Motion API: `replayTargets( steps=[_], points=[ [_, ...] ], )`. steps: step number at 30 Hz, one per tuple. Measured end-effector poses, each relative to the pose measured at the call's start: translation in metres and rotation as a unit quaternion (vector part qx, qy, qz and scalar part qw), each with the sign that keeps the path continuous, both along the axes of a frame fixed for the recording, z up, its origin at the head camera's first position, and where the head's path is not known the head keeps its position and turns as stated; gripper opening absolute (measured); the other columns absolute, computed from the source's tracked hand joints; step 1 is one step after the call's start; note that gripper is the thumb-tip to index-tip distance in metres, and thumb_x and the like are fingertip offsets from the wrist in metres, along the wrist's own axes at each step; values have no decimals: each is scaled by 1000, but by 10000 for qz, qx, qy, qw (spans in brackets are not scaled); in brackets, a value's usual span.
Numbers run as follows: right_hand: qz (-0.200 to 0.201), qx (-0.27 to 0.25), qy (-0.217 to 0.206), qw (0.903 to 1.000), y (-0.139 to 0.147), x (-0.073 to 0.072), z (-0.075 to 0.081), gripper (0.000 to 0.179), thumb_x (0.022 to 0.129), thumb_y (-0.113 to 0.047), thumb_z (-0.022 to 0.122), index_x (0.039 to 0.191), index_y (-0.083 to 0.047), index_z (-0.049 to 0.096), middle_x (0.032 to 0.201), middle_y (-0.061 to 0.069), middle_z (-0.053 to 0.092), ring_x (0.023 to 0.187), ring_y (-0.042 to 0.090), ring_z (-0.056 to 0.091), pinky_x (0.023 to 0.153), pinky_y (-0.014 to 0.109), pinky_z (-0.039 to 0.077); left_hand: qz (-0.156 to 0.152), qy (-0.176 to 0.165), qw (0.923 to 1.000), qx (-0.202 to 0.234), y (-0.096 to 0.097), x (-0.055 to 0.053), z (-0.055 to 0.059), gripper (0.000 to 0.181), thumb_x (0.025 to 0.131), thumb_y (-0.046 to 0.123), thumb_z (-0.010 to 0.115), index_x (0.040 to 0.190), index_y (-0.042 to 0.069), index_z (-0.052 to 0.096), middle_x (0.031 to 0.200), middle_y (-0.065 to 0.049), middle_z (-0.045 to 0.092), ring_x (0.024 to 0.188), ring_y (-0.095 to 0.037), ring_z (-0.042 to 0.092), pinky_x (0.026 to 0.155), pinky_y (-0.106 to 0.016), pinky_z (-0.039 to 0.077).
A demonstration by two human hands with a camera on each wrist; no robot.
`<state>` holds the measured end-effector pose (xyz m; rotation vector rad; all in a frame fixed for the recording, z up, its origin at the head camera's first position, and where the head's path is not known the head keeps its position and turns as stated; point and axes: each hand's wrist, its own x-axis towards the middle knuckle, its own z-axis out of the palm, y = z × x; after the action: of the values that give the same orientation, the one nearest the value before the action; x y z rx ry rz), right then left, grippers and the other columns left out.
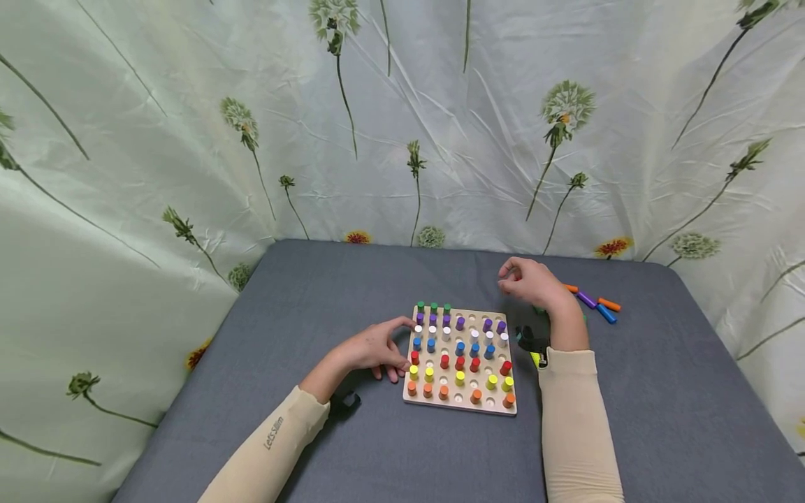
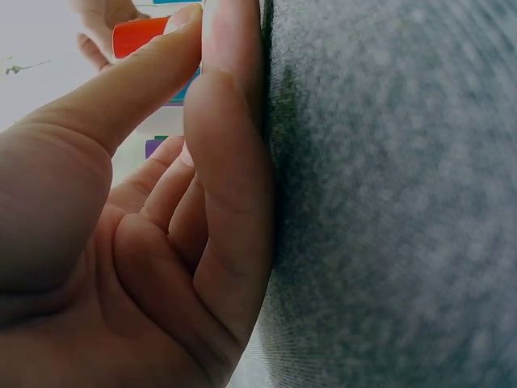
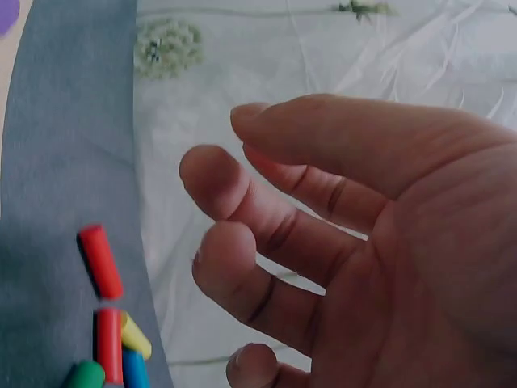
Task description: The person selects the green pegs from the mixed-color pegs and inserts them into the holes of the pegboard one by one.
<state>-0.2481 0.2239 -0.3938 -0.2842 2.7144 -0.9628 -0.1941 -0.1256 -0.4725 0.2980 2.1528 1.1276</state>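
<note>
A square wooden pegboard [image 1: 490, 314] lies on the table, its coloured pegs in rows: green at the back, then purple, white, blue, red, yellow and orange in front. Several round holes between them hold no peg. At its left side rests my left hand [image 1: 371, 347], fingertip and thumb spread along the edge. The left wrist view shows that thumb close by a red peg [image 2: 139, 37]. Beyond the back right corner my right hand [image 1: 533, 281] is raised over the table, fingers loosely bent with nothing between them, also seen in the right wrist view.
Loose pegs lie right of the board, among them a purple peg [image 1: 587, 300], an orange peg [image 1: 608, 304] and a blue peg [image 1: 606, 314]. My right forearm partly hides others, including a yellow peg [image 1: 536, 359]. A flower-print curtain [image 1: 377, 175] hangs behind the grey table [image 1: 302, 293].
</note>
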Motion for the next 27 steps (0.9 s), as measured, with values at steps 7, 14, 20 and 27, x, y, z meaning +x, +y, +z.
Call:
replayTargets(
  steps=[7, 14, 20, 27],
  points=[
    [-454, 343, -111, 9983, 16, -2, -3, 26, 105, -21, 60, 121, 0, 63, 103, 17, 71, 83, 24, 60, 70, 32, 46, 11, 11, 10000, -21, 0, -1, -1, 73, 94, 20, 84, 154, 30, 44, 78, -7, 79, 61, -15, 74, 49, -29, 53],
    [-938, 1082, -358, 9891, 27, -3, -10, 29, 105, -27, 59, 118, -1, 65, 104, 16, 67, 87, 29, 57, 76, 40, 44, -12, 36, 10000, -42, 0, -1, -1, 72, 93, 19, 84, 153, 29, 44, 77, -7, 79, 61, -15, 74, 49, -29, 53],
    [-1203, 1427, -531, 9810, 36, -4, -16, 25, 105, -27, 59, 102, -3, 65, 92, 11, 60, 83, 28, 55, 75, 40, 42, 6, 10, 10000, -47, 0, -1, -1, 73, 94, 20, 84, 154, 29, 44, 77, -7, 79, 61, -15, 74, 50, -29, 54],
    [-1260, 1665, -830, 9744, 39, -7, -22, 23, 106, -26, 58, 97, -5, 64, 87, 10, 56, 85, 29, 55, 78, 44, 43, 11, -19, 10000, -2, 0, -1, -1, 72, 94, 19, 84, 154, 29, 44, 77, -8, 79, 61, -15, 74, 49, -29, 53]
  ],
)
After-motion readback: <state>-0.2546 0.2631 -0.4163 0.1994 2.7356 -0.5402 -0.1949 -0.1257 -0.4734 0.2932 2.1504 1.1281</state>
